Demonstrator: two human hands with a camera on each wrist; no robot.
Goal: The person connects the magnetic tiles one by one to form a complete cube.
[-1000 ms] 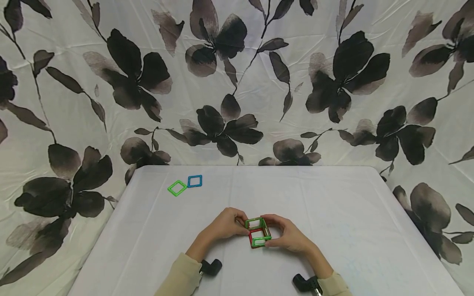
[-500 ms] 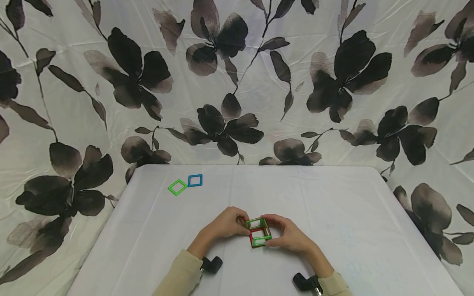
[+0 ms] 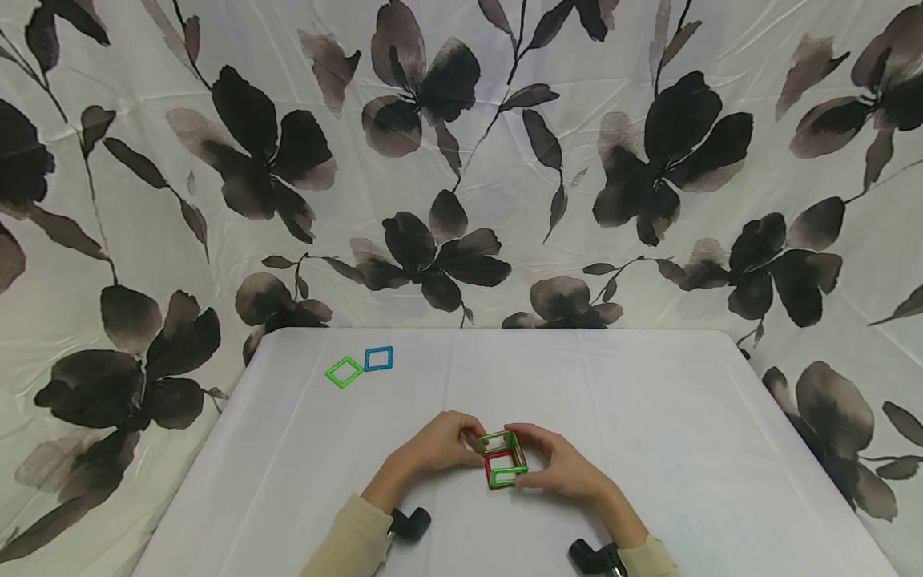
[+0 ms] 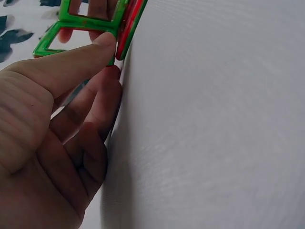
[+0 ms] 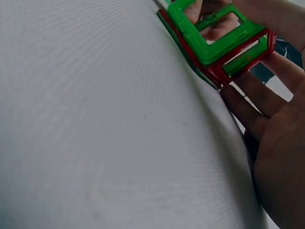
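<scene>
In the head view, an open box of square magnetic tiles stands on the white table, between the two hands. A red tile (image 3: 488,471) shows at its base, with a green tile (image 3: 504,478) upright at the near side. My left hand (image 3: 436,443) pinches the box's left edge; its thumb lies on a green tile (image 4: 88,22) in the left wrist view. Around the right side curls my right hand (image 3: 566,463), thumb near the front corner and fingers behind. The right wrist view has a red tile (image 5: 221,75) beside those fingers. Fingers partly hide the far sides.
Toward the back left of the table (image 3: 613,385) lie a flat green magnetic tile (image 3: 344,373) and a blue one (image 3: 378,358), corners nearly touching. A floral cloth (image 3: 433,248) hangs behind the table's far edge.
The head view has shifted slightly, so everything sits a little lower in it. Both hands keep their hold on the tile box, which shows no clear movement.
</scene>
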